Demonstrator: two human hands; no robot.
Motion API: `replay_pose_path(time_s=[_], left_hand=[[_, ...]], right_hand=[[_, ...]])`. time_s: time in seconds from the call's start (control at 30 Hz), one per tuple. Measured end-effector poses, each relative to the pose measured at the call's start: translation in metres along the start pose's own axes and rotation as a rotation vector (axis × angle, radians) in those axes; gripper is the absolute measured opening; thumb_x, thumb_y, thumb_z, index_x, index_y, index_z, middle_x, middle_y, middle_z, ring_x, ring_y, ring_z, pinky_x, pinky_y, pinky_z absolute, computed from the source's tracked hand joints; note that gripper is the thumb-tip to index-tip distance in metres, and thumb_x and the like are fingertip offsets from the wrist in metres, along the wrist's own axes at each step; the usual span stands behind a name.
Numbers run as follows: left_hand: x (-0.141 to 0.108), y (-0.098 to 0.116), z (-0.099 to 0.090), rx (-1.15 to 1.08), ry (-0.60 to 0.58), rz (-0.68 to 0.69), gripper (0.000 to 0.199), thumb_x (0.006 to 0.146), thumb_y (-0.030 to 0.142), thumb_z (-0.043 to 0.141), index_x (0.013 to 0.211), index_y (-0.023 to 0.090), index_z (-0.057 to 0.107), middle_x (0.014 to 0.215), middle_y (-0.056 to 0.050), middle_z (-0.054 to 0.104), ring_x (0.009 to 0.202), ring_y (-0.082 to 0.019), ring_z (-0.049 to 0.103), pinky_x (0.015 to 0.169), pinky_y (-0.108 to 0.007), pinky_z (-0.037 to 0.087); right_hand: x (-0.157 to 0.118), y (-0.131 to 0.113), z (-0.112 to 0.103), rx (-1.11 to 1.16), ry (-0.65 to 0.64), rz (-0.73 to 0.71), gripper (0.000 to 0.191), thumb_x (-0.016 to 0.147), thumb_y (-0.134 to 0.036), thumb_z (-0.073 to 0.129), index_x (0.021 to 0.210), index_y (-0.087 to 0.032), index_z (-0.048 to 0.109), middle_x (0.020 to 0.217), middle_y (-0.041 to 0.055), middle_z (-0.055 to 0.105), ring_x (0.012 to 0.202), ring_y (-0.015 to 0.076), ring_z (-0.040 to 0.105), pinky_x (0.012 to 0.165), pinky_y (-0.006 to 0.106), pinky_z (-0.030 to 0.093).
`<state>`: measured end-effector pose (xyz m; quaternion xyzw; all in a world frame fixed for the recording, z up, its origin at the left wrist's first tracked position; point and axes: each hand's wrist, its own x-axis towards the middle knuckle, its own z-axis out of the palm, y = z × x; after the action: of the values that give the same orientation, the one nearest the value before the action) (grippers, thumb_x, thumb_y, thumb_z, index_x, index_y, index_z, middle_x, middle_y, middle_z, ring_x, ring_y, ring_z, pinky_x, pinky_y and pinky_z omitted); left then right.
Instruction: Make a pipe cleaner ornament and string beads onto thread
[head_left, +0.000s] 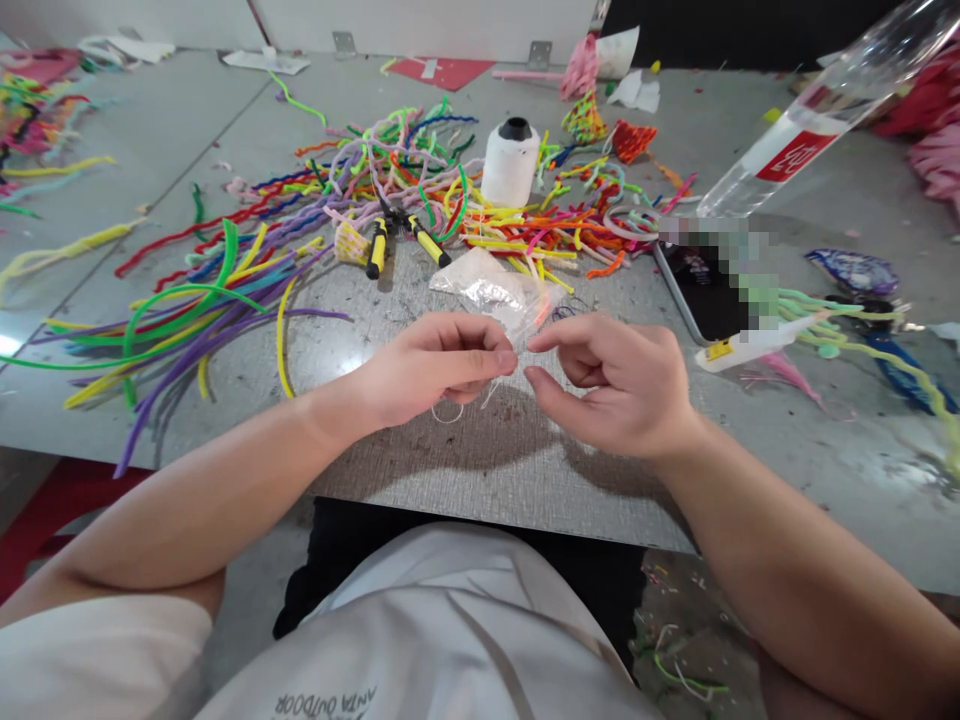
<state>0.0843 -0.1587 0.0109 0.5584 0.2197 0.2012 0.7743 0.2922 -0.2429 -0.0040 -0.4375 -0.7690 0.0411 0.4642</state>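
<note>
My left hand [450, 362] pinches a thin white thread [448, 415] between thumb and forefinger; a loop of it dangles below the fingers. Just to the right, my right hand [622, 385] has thumb and forefinger apart, with nothing visible between them. Its fingertips point at the left hand's pinch without touching it. Behind both hands lies a clear plastic bag [491, 285]. Yellow-and-black pliers [405, 240] rest beyond it, near a white spool of thread [511, 165].
Fuzzy colored stems [225, 290] spread across the left and middle of the table. At right are a phone [697, 280], a leaning plastic bottle [795, 140], a white tube [750, 345] and a blue-and-white packet [855, 270]. The table's front edge [480, 515] runs before my body.
</note>
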Motion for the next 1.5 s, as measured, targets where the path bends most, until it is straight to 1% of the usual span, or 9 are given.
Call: replay_pose_path(time_s=[0.17, 0.4, 0.7, 0.8, 0.9, 0.97, 1.1, 1.23, 1.5], left_hand=[[-0.0002, 0.0002, 0.0009, 0.019, -0.014, -0.009, 0.035, 0.078, 0.037, 0.096, 0.077, 0.015, 0.069, 0.056, 0.008, 0.047, 0.048, -0.005, 0.038, 0.045, -0.021, 0.026], [-0.0011, -0.0057, -0.0042, 0.082, 0.016, -0.021, 0.029, 0.081, 0.034, 0.092, 0.08, 0.016, 0.069, 0.06, 0.006, 0.052, 0.051, -0.005, 0.041, 0.046, -0.02, 0.028], [-0.0024, -0.0037, -0.0045, 0.219, 0.019, -0.006, 0.024, 0.085, 0.032, 0.086, 0.08, 0.018, 0.068, 0.06, 0.006, 0.053, 0.052, -0.007, 0.044, 0.047, -0.021, 0.032], [-0.0025, -0.0028, -0.0032, 0.16, 0.01, -0.016, 0.024, 0.083, 0.03, 0.087, 0.078, 0.017, 0.067, 0.06, 0.006, 0.053, 0.052, -0.006, 0.043, 0.048, -0.021, 0.03], [-0.0022, -0.0024, -0.0024, 0.099, 0.002, -0.032, 0.026, 0.081, 0.03, 0.089, 0.077, 0.016, 0.067, 0.059, 0.006, 0.051, 0.051, -0.005, 0.041, 0.047, -0.02, 0.028], [-0.002, -0.0019, -0.0021, 0.069, -0.004, -0.043, 0.028, 0.079, 0.03, 0.091, 0.077, 0.016, 0.068, 0.058, 0.006, 0.051, 0.051, -0.005, 0.041, 0.047, -0.02, 0.028], [-0.0016, -0.0008, -0.001, 0.051, -0.006, -0.061, 0.029, 0.078, 0.031, 0.093, 0.078, 0.015, 0.069, 0.061, 0.006, 0.052, 0.052, -0.005, 0.04, 0.047, -0.02, 0.028], [-0.0013, -0.0007, -0.0005, 0.072, 0.001, -0.042, 0.032, 0.078, 0.035, 0.093, 0.077, 0.016, 0.068, 0.061, 0.005, 0.052, 0.051, -0.005, 0.04, 0.047, -0.021, 0.028], [-0.0017, -0.0044, -0.0063, 0.221, 0.035, 0.029, 0.029, 0.084, 0.037, 0.09, 0.081, 0.018, 0.069, 0.062, 0.005, 0.052, 0.053, -0.007, 0.044, 0.046, -0.022, 0.031]], right_hand=[[0.0019, -0.0012, -0.0013, -0.036, -0.031, -0.044, 0.009, 0.095, -0.019, 0.069, 0.092, -0.027, 0.069, 0.053, -0.011, 0.041, 0.044, 0.0083, 0.033, 0.046, 0.026, 0.031], [0.0013, -0.0026, -0.0024, -0.061, -0.041, 0.012, 0.007, 0.098, -0.026, 0.069, 0.091, -0.026, 0.071, 0.052, -0.0094, 0.045, 0.042, 0.0088, 0.037, 0.046, 0.027, 0.032], [0.005, -0.0026, -0.006, -0.012, -0.148, 0.06, 0.02, 0.1, -0.018, 0.061, 0.083, -0.025, 0.066, 0.059, -0.0045, 0.061, 0.048, 0.0114, 0.051, 0.05, 0.029, 0.039], [0.0043, -0.0033, -0.0084, 0.025, -0.103, 0.081, 0.02, 0.101, -0.017, 0.057, 0.085, -0.026, 0.065, 0.057, -0.0052, 0.055, 0.048, 0.0119, 0.049, 0.05, 0.029, 0.039], [0.0022, -0.0044, -0.0072, 0.064, -0.076, 0.084, 0.009, 0.097, -0.019, 0.063, 0.099, -0.027, 0.067, 0.057, -0.0086, 0.044, 0.046, 0.0115, 0.037, 0.047, 0.029, 0.035], [0.001, -0.0045, -0.0044, 0.067, -0.071, 0.044, 0.013, 0.094, -0.019, 0.068, 0.103, -0.027, 0.066, 0.057, -0.0103, 0.041, 0.046, 0.0106, 0.034, 0.046, 0.028, 0.034], [0.0007, -0.0024, -0.0003, -0.008, -0.06, -0.038, 0.009, 0.095, -0.018, 0.068, 0.096, -0.027, 0.067, 0.053, -0.0115, 0.044, 0.042, 0.0079, 0.036, 0.044, 0.025, 0.032], [0.0011, -0.0009, -0.0015, -0.071, -0.09, -0.015, 0.005, 0.099, -0.025, 0.068, 0.095, -0.027, 0.071, 0.051, -0.0096, 0.05, 0.041, 0.0086, 0.04, 0.045, 0.026, 0.034], [0.002, -0.0023, -0.0022, -0.03, -0.124, 0.057, 0.012, 0.103, -0.024, 0.064, 0.092, -0.025, 0.069, 0.054, -0.0081, 0.053, 0.043, 0.0092, 0.044, 0.047, 0.027, 0.035]])
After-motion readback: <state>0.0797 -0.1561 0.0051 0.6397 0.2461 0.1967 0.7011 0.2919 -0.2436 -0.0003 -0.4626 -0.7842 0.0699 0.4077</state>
